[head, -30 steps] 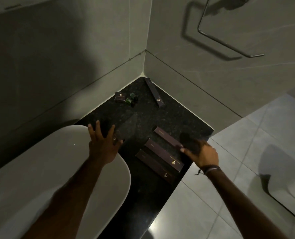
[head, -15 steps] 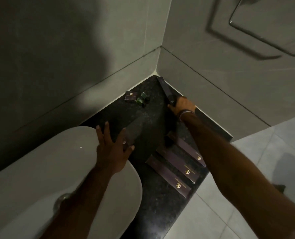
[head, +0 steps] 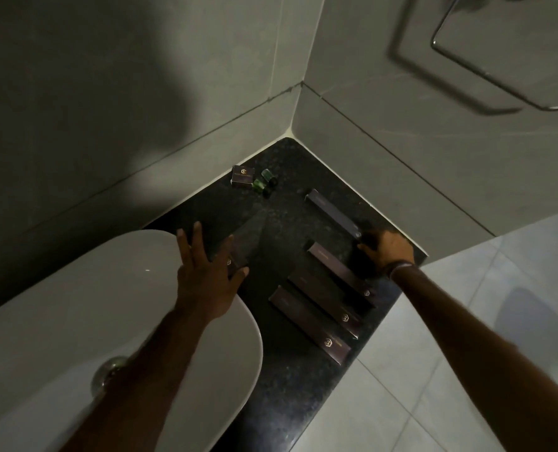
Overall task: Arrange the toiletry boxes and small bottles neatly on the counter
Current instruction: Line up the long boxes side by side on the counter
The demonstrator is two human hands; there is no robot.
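Observation:
On the black granite counter (head: 280, 243), three long brown boxes lie side by side near the front edge: one (head: 308, 324), a second (head: 323, 300) and a third (head: 334, 267). My right hand (head: 385, 251) grips the near end of a fourth long box (head: 331, 212), which lies flat beyond that row, roughly parallel to it. My left hand (head: 205, 272) rests flat with fingers spread, partly over a small dark box (head: 236, 261) beside the basin rim. Near the back wall sit a small brown box (head: 242, 176) and two green bottles (head: 258, 185), (head: 266, 175).
A white basin (head: 75, 321) with a metal drain (head: 108, 376) fills the lower left, under my left arm. Tiled walls meet at the counter's far corner. A metal towel rail (head: 486, 76) hangs on the right wall. Pale floor tiles (head: 434, 370) lie past the counter's right edge.
My right hand reached to the long box by the corner wall, took hold of it and drew it toward the row of three. My left hand stayed in place.

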